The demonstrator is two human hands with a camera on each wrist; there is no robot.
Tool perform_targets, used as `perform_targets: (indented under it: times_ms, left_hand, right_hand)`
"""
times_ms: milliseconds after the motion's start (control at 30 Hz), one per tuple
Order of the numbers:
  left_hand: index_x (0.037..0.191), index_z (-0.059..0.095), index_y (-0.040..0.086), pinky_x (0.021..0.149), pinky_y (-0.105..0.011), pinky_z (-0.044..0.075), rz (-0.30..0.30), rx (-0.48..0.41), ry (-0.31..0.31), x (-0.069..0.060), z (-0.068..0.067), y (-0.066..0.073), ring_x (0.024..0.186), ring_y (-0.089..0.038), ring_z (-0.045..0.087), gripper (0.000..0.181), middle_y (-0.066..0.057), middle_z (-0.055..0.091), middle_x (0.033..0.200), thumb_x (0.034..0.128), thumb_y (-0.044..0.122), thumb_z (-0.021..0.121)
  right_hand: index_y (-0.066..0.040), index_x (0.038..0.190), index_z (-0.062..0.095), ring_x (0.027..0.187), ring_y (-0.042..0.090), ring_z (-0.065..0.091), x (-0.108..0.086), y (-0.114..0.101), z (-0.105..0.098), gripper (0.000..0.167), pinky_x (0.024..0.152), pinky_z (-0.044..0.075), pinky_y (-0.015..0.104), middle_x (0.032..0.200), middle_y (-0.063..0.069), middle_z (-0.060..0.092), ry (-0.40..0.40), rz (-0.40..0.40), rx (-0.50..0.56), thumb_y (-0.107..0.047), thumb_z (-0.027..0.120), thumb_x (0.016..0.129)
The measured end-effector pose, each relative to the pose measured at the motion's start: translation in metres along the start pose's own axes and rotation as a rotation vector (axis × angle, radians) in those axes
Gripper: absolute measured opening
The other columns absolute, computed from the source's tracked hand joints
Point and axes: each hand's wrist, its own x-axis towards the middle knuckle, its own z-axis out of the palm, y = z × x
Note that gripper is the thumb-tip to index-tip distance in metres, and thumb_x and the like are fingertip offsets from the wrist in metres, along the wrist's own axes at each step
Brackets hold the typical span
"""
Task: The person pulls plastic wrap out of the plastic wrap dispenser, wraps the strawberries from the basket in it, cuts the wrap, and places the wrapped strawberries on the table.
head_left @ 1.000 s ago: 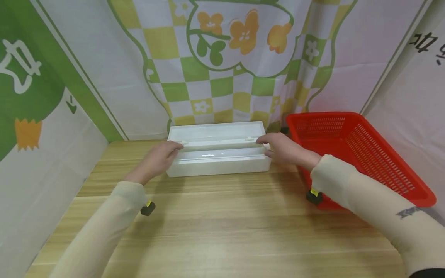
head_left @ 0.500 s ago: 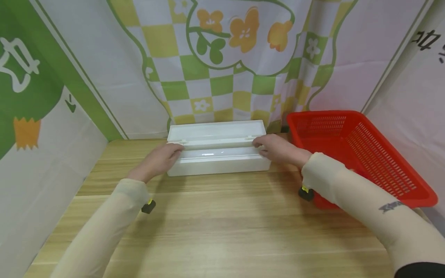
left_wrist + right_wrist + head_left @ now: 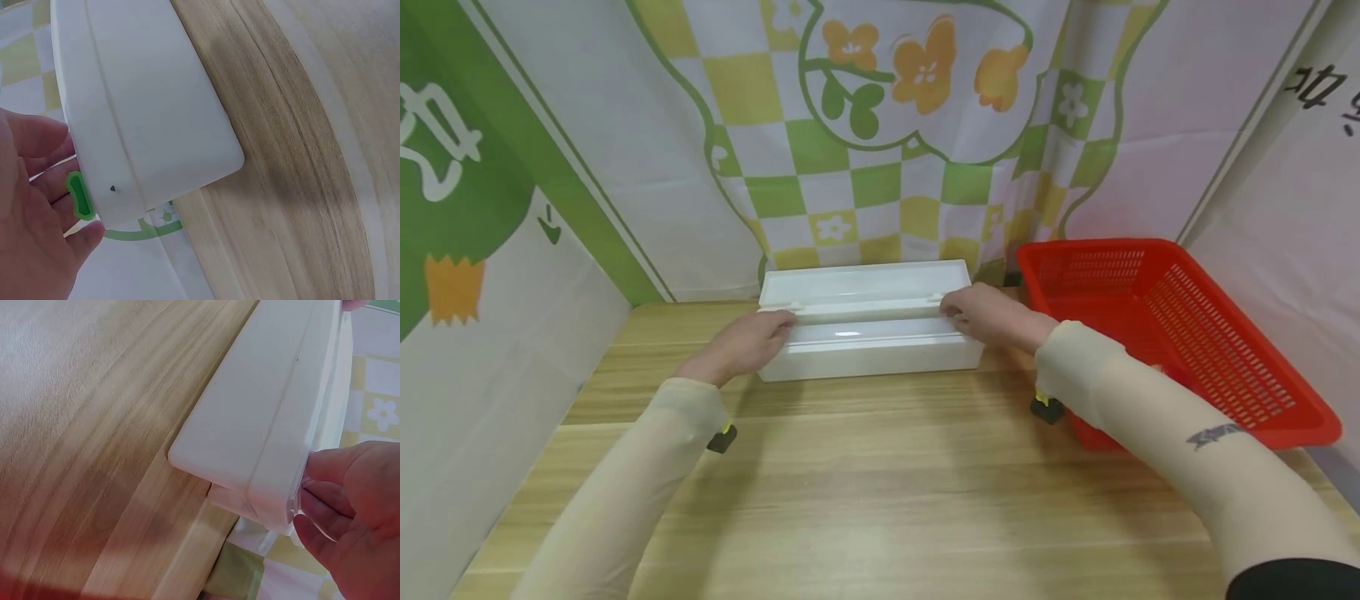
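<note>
A long white box stands on the wooden table, its lid tipped back against the curtain. At the box's left end, my left hand has curled fingers on the upper edge. The left wrist view shows this hand with thumb and fingers at the rim, beside a small green piece. My right hand grips the right end near the hinge side. In the right wrist view its thumb and fingers pinch the white rim. Some fingertips are hidden behind the edge.
A red perforated plastic basket stands to the right, partly behind my right forearm; a small reddish item in it is mostly hidden. A checked, flowered curtain hangs right behind the box. Wooden tabletop lies in front.
My right hand has shifted a little left along the box's right end, and its fingers have closed in on the edge. The left hand and the box have barely moved.
</note>
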Motion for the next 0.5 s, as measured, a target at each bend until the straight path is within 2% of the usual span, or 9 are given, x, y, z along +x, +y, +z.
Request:
perform_targets:
  times_ms: [167,333,500]
  left_hand:
    - [0.139,0.050,0.002,0.116,-0.057,0.035,-0.014,0.014,0.001,0.002,0.000,-0.001,0.137,-0.043,0.045,0.040,-0.022,0.050,0.146,0.1030,0.014,0.038]
    - [0.133,0.055,0.003,0.107,-0.056,0.044,-0.023,0.019,0.012,0.005,0.002,-0.002,0.125,-0.041,0.056,0.034,-0.020,0.061,0.135,0.1027,0.015,0.046]
    - [0.127,0.060,0.001,0.102,-0.054,0.048,-0.018,0.024,0.038,0.007,0.003,-0.002,0.116,-0.039,0.062,0.030,-0.020,0.066,0.125,0.1020,0.015,0.050]
  right_hand:
    - [-0.008,0.102,0.073,0.081,0.022,0.057,0.004,0.003,0.001,0.020,0.082,0.055,0.035,0.089,0.004,0.070,0.051,0.013,-0.003,-0.001,0.058,0.091]
    - [-0.008,0.103,0.076,0.089,0.024,0.064,0.009,0.005,0.001,0.020,0.092,0.056,0.041,0.101,0.007,0.075,0.084,0.038,0.014,-0.003,0.059,0.092]
    - [-0.007,0.100,0.076,0.094,0.025,0.064,0.012,0.009,-0.001,0.015,0.095,0.054,0.042,0.100,0.007,0.075,0.100,0.096,0.093,-0.006,0.063,0.093]
